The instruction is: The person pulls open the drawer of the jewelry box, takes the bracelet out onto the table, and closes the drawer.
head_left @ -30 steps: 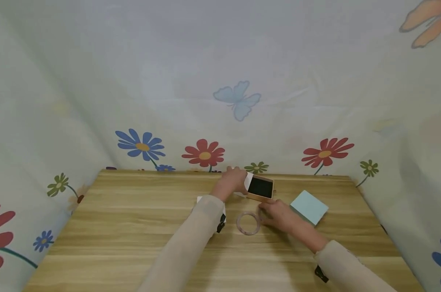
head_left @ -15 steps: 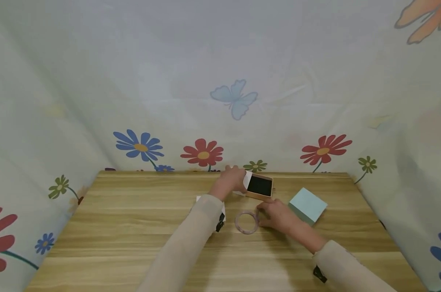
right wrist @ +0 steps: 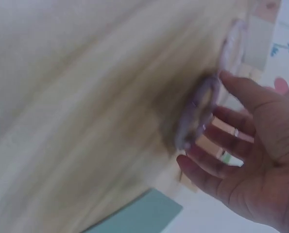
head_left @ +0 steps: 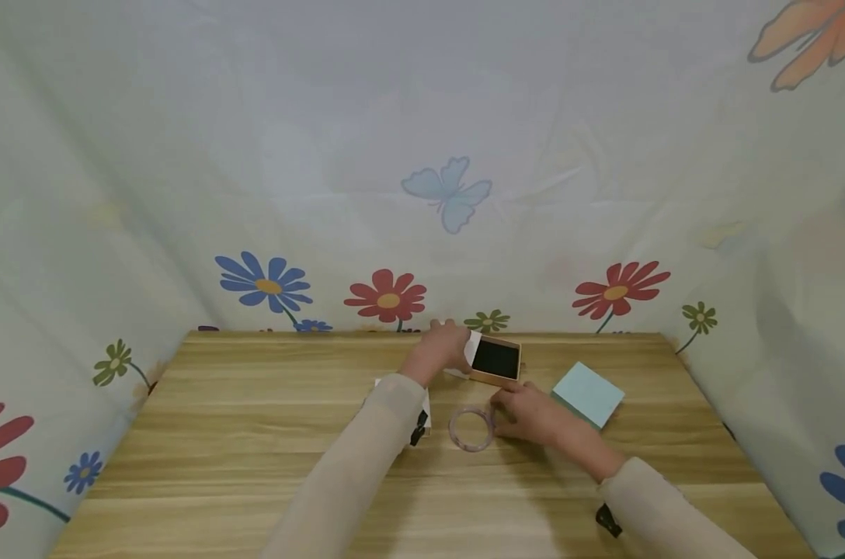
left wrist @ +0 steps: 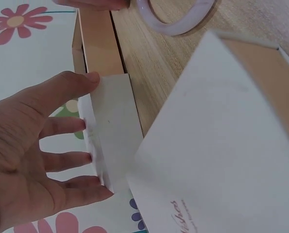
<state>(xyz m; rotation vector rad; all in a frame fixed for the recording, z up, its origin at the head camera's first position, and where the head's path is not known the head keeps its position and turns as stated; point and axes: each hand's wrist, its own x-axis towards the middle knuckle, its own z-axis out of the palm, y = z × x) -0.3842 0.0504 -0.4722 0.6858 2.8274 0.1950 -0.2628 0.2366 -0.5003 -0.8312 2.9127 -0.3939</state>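
Observation:
At the table's back, the left hand (head_left: 442,349) (left wrist: 42,145) grips a white box sleeve (head_left: 474,346) (left wrist: 112,131) between thumb and fingertips. An orange-brown drawer (head_left: 491,380) (left wrist: 103,41) with a black inside sticks out of it on the right. One pale pink bangle (head_left: 453,439) (left wrist: 172,30) (right wrist: 224,56) lies flat in front of the drawer. Beside it, the right hand (head_left: 537,417) (right wrist: 261,150) holds a second, purplish bangle (right wrist: 185,121) tilted on edge, thumb at one end and fingers at the other; the right wrist view is blurred.
Right of the right hand sits a pale teal box (head_left: 589,394) (right wrist: 139,213). Another white box (head_left: 426,404) (left wrist: 197,131), partly under the left forearm in the head view, shows a brown inside. A flowered cloth (head_left: 290,194) hangs behind the wooden table (head_left: 255,435).

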